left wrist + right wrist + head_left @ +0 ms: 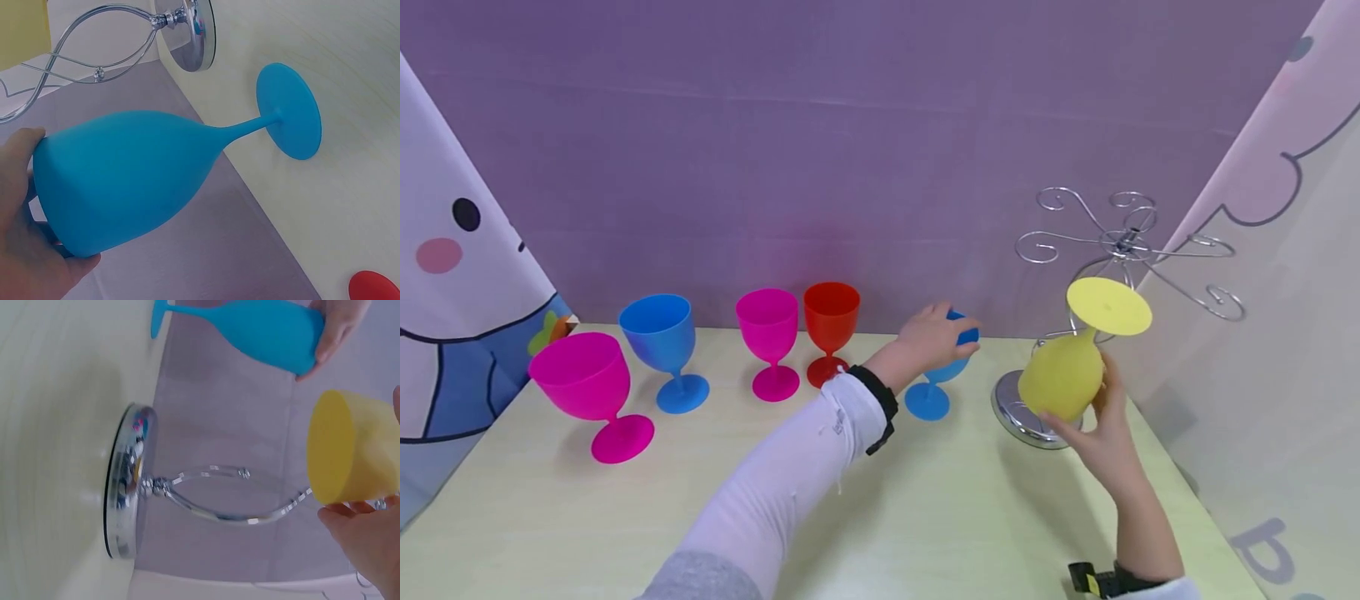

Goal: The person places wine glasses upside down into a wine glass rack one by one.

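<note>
My left hand grips a blue plastic goblet from above, fingers and thumb around its rim. The goblet is upright, its round foot at the tabletop. To the right, my right hand holds a yellow goblet by the bowl. This one is upside down, mouth facing down and foot on top. It overlaps the stem of a chrome goblet rack in the head view. Curled wire arms spread from the rack's top, and its round base stands on the table.
Left of my left hand stand a red goblet, a pink goblet, another blue goblet and a larger-looking pink goblet, all upright on the pale table. A purple backdrop hangs behind, with printed cloths at both sides.
</note>
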Available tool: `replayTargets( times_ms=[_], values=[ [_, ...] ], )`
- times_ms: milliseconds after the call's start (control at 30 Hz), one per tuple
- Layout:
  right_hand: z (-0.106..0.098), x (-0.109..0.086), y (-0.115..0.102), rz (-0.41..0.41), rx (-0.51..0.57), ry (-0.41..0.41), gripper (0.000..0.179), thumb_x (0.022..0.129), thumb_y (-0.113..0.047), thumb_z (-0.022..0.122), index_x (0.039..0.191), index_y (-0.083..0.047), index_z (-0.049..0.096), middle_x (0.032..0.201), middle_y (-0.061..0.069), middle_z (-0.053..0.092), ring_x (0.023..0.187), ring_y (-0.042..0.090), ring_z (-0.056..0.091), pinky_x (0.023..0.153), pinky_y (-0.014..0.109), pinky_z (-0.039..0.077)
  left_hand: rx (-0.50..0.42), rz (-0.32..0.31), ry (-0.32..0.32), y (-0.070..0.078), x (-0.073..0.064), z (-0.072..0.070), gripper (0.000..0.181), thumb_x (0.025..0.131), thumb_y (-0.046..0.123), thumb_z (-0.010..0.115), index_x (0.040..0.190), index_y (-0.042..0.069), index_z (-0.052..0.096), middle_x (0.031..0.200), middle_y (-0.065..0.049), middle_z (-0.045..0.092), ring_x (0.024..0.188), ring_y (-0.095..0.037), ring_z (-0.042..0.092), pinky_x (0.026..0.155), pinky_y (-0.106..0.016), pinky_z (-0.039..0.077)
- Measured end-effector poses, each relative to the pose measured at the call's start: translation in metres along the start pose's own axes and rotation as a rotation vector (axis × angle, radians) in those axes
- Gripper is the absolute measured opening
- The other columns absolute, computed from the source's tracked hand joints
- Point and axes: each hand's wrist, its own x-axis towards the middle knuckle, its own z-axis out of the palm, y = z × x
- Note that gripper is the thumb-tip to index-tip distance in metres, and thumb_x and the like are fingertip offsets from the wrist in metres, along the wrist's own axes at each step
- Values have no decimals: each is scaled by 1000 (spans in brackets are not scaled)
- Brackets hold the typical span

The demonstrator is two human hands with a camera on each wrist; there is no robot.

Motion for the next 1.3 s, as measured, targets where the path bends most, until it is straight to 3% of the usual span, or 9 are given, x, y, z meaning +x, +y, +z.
replayTargets(
  times_ms=[67,167,300,533,767,900,1133,1300],
  values=[
    [-5,-1,0,-18,-3,3,108,73,0,72,145,-26,-4,147,17,10,132,39,17,104,64,14,-19,-3,4,-1,0,1,49,94,52,35,140,34,32,148,-13,23,133,-28,21,108,-43,27],
    [-15,-2,1,-37,-18,33,106,75,5,68,145,-25,-7,148,17,9,134,34,15,113,40,15,-41,-5,11,-3,0,1,50,94,53,36,140,34,33,148,-13,23,133,-29,20,107,-45,28],
    [-30,-2,1,-26,-20,114,96,81,5,60,145,-24,-5,149,13,10,135,26,16,109,17,17,-37,-7,13,-5,0,0,50,94,54,36,140,35,33,147,-12,24,133,-28,21,107,-45,29],
    [-59,6,-10,25,90,280,75,90,-5,51,145,-20,2,149,10,12,134,21,19,112,26,13,-4,-16,3,-5,-1,-4,50,93,55,35,140,37,31,148,-11,22,133,-28,20,108,-44,28],
    [-88,23,-29,60,66,365,70,92,-15,50,145,-23,5,150,6,13,134,17,21,110,23,18,9,-15,3,-5,0,-5,51,93,56,35,140,37,30,148,-11,23,133,-28,20,106,-44,30],
    [-102,32,-35,74,70,355,68,94,-17,48,145,-22,5,151,5,10,134,15,21,108,20,22,13,-19,-5,-5,0,-5,52,93,57,34,141,38,29,148,-11,22,133,-29,20,107,-44,30],
    [-115,43,-37,106,-181,301,60,97,-27,39,146,-25,3,151,4,14,132,12,25,105,18,26,44,-17,-7,-3,0,-3,51,93,57,33,141,39,28,148,-10,23,132,-28,22,105,-44,32],
    [-117,44,-37,109,-45,238,59,97,-27,41,145,-24,9,150,3,17,133,12,22,108,19,20,54,-6,-10,-2,-1,-1,52,93,57,32,141,37,29,148,-11,23,132,-28,22,105,-44,32]
  ],
)
